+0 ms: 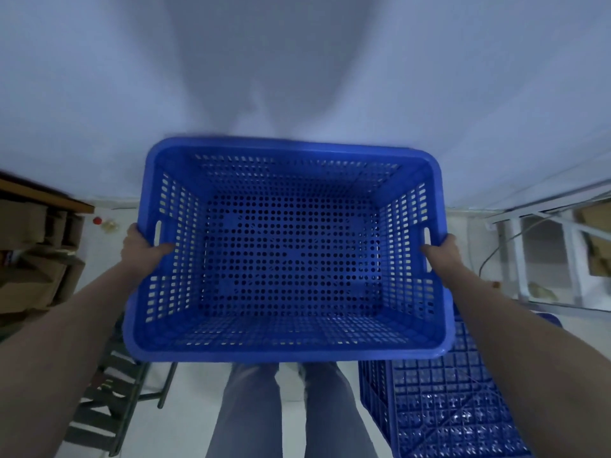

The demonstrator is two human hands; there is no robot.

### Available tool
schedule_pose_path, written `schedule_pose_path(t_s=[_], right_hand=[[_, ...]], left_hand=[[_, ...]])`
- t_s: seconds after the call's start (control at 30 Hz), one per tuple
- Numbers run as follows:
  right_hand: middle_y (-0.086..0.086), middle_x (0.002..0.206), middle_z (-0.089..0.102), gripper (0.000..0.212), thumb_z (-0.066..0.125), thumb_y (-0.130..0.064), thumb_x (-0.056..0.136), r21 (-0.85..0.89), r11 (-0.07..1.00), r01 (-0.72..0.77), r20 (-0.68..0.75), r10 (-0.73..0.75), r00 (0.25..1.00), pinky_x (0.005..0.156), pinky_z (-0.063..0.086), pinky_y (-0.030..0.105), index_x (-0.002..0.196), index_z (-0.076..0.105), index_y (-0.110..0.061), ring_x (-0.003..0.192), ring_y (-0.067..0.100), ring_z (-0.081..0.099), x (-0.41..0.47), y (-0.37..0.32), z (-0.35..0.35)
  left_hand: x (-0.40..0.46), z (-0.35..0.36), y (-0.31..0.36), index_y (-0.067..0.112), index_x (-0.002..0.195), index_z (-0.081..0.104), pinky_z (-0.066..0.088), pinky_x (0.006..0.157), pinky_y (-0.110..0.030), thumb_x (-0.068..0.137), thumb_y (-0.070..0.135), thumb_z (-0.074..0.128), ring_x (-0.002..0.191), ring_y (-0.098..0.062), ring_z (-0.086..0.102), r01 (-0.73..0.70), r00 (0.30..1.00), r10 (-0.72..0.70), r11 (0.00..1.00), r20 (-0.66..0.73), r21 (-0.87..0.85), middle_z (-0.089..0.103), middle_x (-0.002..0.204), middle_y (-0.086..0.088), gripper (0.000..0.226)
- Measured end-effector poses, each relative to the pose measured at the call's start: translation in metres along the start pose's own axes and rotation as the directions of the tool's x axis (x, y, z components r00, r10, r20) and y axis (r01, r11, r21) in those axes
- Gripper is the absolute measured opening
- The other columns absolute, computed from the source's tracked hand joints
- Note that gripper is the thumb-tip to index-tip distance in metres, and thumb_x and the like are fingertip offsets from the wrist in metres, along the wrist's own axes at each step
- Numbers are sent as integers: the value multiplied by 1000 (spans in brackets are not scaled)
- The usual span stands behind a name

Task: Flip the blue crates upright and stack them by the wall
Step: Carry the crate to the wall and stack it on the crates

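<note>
Close before the pale wall [99, 77], an upright blue perforated plastic crate [287, 256] hangs between left hand [140, 247] and right hand [441, 251], each clamped over a side rim; a second blue crate [439, 408] lies upturned below right.

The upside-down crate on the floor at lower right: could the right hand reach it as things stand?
Probably not yet. The right hand and the left hand both grip the held crate, so neither is free. The upside-down crate sits close below the right forearm, with nothing visible between them.
</note>
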State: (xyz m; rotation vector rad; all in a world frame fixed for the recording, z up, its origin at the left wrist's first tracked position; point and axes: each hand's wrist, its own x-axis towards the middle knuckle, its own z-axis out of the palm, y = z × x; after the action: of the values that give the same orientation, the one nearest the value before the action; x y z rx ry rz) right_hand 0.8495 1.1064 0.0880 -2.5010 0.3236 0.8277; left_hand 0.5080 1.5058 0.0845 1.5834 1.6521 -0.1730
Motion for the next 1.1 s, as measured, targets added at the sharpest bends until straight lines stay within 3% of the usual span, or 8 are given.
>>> schedule_pose_path(t_s=[0.2,0.33,0.4,0.53,0.77,0.87,1.0,1.1], right_hand=[[26,138,44,60,53,-16,92,-183,980,76,152,-48,987,96,46,51,144,28,1,116,43,51,-67,-9,-25],[22,147,38,61,45,-23,97,-334,928,166,257,-79,963,93,44,39,149,20,-2,109,31,51,-127,-20,-40],[15,153,33,59,45,-23,97,-387,897,215,273,-111,956,101,41,36,149,22,-6,128,31,45,-154,-22,-52],[13,142,46,53,47,-26,93,-400,896,193,213,-114,970,99,46,36,141,39,-6,122,28,52,-202,-18,-87],[10,151,34,58,45,-29,95,-346,936,63,-73,-93,993,109,35,34,146,28,-9,135,26,39,-278,37,-182],[8,152,32,62,47,-33,93,-309,950,-35,-202,-29,979,108,37,38,147,24,-14,135,27,38,-315,83,-220],[8,152,31,69,48,-38,90,-259,953,-158,-359,57,932,106,38,37,148,20,-14,133,28,41,-373,136,-269],[8,151,34,67,47,-40,90,-206,953,-222,-442,111,890,106,39,37,147,24,-15,130,29,44,-410,172,-299]], left_hand=[[-31,-18,0,4,147,28,47,97,-51,88,31,61,117,-44,50,-61,993,39,976,107,211,41,141,-25,72],[-87,-39,22,2,150,23,39,106,-35,98,32,44,131,-32,45,-271,931,91,819,352,506,32,152,-19,63],[-110,-45,39,1,148,27,35,107,-30,99,27,42,136,-28,40,-421,870,156,729,467,540,30,155,-16,58],[-164,-53,109,6,151,21,32,113,-33,99,31,44,140,-27,34,-636,753,298,558,587,533,21,159,-13,62],[-303,-8,258,7,139,42,38,105,-32,94,29,45,128,-25,47,-921,362,584,106,727,374,45,144,-11,50],[-391,29,282,10,149,26,28,112,-32,94,36,45,140,-24,33,-948,194,594,-91,781,305,30,155,-9,64],[-501,69,275,7,145,35,29,113,-33,83,51,44,139,-25,34,-883,-96,531,-436,842,173,35,151,-12,77],[-576,91,258,10,145,36,27,113,-33,84,50,47,139,-25,33,-806,-258,459,-587,850,72,33,152,-12,74]])
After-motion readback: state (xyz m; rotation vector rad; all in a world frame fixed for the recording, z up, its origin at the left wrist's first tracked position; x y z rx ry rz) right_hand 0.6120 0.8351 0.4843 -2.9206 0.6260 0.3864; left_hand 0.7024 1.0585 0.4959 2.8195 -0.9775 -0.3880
